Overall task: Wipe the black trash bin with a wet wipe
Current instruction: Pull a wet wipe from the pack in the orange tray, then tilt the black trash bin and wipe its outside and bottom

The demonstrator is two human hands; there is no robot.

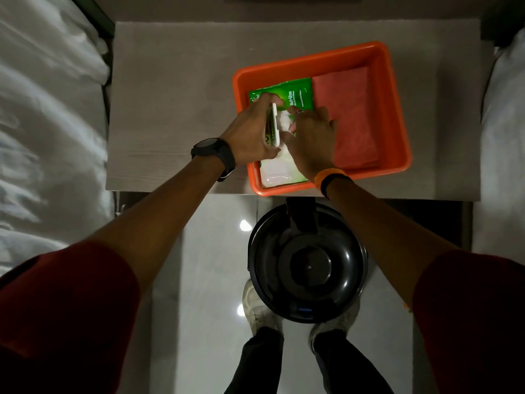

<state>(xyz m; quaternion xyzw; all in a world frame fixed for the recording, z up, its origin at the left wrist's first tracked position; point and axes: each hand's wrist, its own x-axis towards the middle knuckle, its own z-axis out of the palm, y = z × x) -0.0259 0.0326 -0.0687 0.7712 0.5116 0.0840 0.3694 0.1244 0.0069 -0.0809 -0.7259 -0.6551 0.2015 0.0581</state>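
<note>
A green wet-wipe pack lies in the left half of an orange tray on the table. My left hand holds the pack's white flip lid raised on edge. My right hand pinches a white wet wipe at the pack's opening. The round black trash bin stands on the floor below the table's front edge, lid shut, just in front of my shoes.
A folded red cloth fills the tray's right half. The grey table stands between two white-sheeted beds. The floor is glossy pale tile. My shoes stand behind the bin.
</note>
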